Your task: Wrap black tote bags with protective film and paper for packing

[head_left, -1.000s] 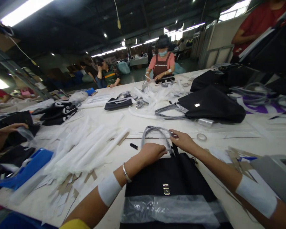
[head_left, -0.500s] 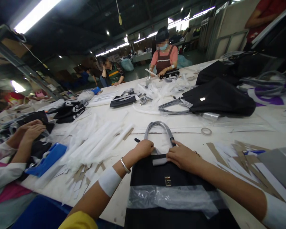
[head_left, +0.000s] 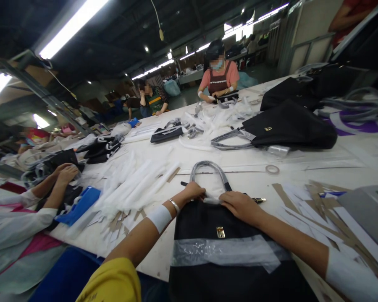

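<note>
A black handbag (head_left: 195, 228) lies before me on the table, its top edge facing away. It bears a gold clasp plate (head_left: 220, 232) and a band of clear plastic film (head_left: 220, 251) across its front. My left hand (head_left: 193, 191) is closed, pinching the bag's top edge at the left. My right hand (head_left: 241, 206) is closed on the same edge at the right, its fingertips at the end of a pale translucent strip (head_left: 212, 201) lying along the opening. Beyond my hands stands the plastic-wrapped handle (head_left: 208, 164). My fingertips are partly hidden.
Another black bag (head_left: 292, 128) lies further back, near a tape roll (head_left: 272, 169). White foam strips (head_left: 138, 184) cover the left, paper and card scraps (head_left: 321, 214) the right. A co-worker's hands (head_left: 64, 173) work at the left; another person (head_left: 219, 77) sits across the table.
The pale strip hung over the bag's front and now lies up along its top edge. Both my hands stay at that edge. The view has shifted slightly left.
</note>
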`<control>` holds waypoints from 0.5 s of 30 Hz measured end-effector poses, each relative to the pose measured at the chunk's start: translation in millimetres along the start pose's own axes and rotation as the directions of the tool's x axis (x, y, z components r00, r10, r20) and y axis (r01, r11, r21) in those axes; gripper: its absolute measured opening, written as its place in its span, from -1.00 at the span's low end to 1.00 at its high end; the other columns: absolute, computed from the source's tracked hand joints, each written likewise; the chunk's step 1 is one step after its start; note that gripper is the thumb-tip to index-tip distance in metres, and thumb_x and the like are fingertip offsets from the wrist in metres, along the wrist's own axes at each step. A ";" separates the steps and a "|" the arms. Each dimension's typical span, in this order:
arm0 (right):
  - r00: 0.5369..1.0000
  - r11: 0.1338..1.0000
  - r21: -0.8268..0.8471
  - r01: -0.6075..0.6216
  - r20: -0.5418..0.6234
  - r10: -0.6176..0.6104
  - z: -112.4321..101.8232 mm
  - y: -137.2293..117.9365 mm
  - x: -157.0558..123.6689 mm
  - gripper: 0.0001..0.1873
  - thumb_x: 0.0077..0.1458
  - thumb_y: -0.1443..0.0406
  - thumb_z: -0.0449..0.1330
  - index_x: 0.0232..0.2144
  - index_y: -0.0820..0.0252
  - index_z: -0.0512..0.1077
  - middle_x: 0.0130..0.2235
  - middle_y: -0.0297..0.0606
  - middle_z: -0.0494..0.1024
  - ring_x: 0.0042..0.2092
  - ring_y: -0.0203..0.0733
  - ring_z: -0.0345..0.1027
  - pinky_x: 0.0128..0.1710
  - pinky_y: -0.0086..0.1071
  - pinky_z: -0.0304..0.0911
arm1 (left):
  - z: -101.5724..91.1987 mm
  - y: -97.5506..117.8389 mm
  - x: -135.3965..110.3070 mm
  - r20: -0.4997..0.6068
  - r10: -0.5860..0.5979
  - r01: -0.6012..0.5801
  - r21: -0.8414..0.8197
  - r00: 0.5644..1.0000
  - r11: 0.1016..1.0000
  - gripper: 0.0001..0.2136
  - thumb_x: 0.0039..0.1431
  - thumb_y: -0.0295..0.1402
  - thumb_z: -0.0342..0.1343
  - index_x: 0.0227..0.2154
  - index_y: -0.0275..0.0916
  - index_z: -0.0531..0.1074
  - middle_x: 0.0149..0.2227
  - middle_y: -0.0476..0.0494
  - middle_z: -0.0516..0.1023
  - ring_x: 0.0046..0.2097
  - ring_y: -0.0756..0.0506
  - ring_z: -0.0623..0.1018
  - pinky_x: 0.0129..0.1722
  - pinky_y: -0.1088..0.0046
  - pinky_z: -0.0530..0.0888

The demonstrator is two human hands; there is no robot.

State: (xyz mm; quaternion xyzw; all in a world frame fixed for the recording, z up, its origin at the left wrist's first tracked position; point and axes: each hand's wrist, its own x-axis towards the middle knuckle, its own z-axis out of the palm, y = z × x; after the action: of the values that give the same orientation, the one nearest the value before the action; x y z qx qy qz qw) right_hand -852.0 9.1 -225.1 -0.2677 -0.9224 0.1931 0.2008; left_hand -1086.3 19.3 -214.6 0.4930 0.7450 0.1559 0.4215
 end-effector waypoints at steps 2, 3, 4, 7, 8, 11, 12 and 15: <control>0.989 0.990 0.080 -0.118 -0.079 0.124 -1.9 1.4 0.9 -0.75 0.29 0.25 -0.03 -0.18 0.15 0.44 -0.19 -0.20 0.54 -0.17 -0.14 0.41 -0.15 -0.32 0.26 | 3.4 2.2 -10.2 0.012 0.057 -0.055 -0.120 0.998 0.991 -0.78 0.07 -0.25 0.16 -0.52 -0.33 0.44 -0.56 -0.15 0.53 -0.44 -0.08 0.56 -0.39 0.46 0.47; 0.980 0.981 0.106 -0.161 -0.097 0.171 -3.3 2.0 1.9 -0.74 0.29 0.24 -0.04 -0.18 0.15 0.43 -0.20 -0.21 0.54 -0.18 -0.14 0.41 -0.17 -0.32 0.25 | 5.0 3.1 -15.7 0.008 0.092 -0.089 -0.174 0.996 0.981 -0.77 0.12 -0.24 0.12 -0.46 -0.34 0.44 -0.49 -0.16 0.55 -0.40 -0.06 0.57 -0.35 0.47 0.48; 0.974 0.974 0.120 -0.194 -0.099 0.206 -4.9 2.4 3.1 -0.73 0.29 0.23 -0.05 -0.20 0.15 0.43 -0.22 -0.21 0.55 -0.19 -0.13 0.42 -0.18 -0.33 0.25 | 6.3 3.9 -21.2 -0.001 0.126 -0.123 -0.216 0.992 0.969 -0.76 0.16 -0.23 0.09 -0.41 -0.34 0.44 -0.42 -0.17 0.56 -0.36 -0.03 0.57 -0.29 0.47 0.48; 0.970 0.965 0.124 -0.233 -0.042 0.240 -9.0 2.3 6.8 -0.72 0.28 0.21 -0.05 -0.25 0.13 0.44 -0.29 -0.22 0.57 -0.24 -0.10 0.44 -0.24 -0.33 0.23 | 8.8 3.8 -36.3 0.011 0.228 -0.206 -0.384 0.974 0.900 -0.73 0.15 -0.17 0.13 -0.32 -0.34 0.44 -0.30 -0.17 0.56 -0.25 -0.01 0.57 -0.13 0.45 0.46; 0.971 0.964 0.127 -0.234 -0.024 0.239 -9.7 2.0 7.5 -0.72 0.28 0.21 -0.05 -0.25 0.12 0.45 -0.30 -0.23 0.57 -0.25 -0.09 0.45 -0.25 -0.33 0.22 | 9.3 3.0 -39.9 0.041 0.264 -0.218 -0.451 0.964 0.865 -0.71 0.11 -0.16 0.18 -0.30 -0.34 0.44 -0.26 -0.18 0.56 -0.22 -0.03 0.56 -0.11 0.43 0.45; 0.969 0.951 0.197 -0.239 -0.016 0.247 -9.5 2.4 6.4 -0.73 0.27 0.20 -0.04 -0.24 0.10 0.44 -0.28 -0.26 0.59 -0.23 -0.09 0.46 -0.24 -0.33 0.23 | 11.1 -1.0 -43.6 0.141 0.348 -0.201 -0.594 0.927 0.779 -0.60 -0.07 -0.19 0.36 -0.23 -0.32 0.43 -0.19 -0.23 0.57 -0.17 -0.07 0.56 -0.11 0.40 0.44; 0.965 0.939 0.241 -0.247 -0.030 0.262 -8.9 3.2 5.1 -0.73 0.27 0.19 -0.05 -0.23 0.09 0.44 -0.26 -0.26 0.60 -0.21 -0.09 0.47 -0.22 -0.32 0.24 | 12.2 -2.8 -42.1 0.150 0.342 -0.188 -0.605 0.927 0.774 -0.56 -0.12 -0.22 0.40 -0.22 -0.33 0.42 -0.19 -0.25 0.58 -0.18 -0.08 0.56 -0.13 0.40 0.45; 0.940 0.890 0.365 -0.273 -0.095 0.327 -7.1 6.3 0.2 -0.72 0.28 0.17 -0.07 -0.25 0.09 0.42 -0.24 -0.28 0.61 -0.18 -0.11 0.48 -0.16 -0.32 0.27 | 16.8 -9.0 -32.3 0.082 0.250 -0.142 -0.637 0.965 0.758 -0.50 -0.22 -0.27 0.46 -0.22 -0.34 0.40 -0.27 -0.25 0.59 -0.27 -0.07 0.57 -0.21 0.41 0.47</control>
State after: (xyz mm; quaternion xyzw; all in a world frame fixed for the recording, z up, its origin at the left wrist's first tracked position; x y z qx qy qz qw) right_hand -846.2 15.9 -221.9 -0.3815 -0.8029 0.3601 0.2829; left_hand -1073.5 -15.9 -215.2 0.4113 0.5581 0.3969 0.6015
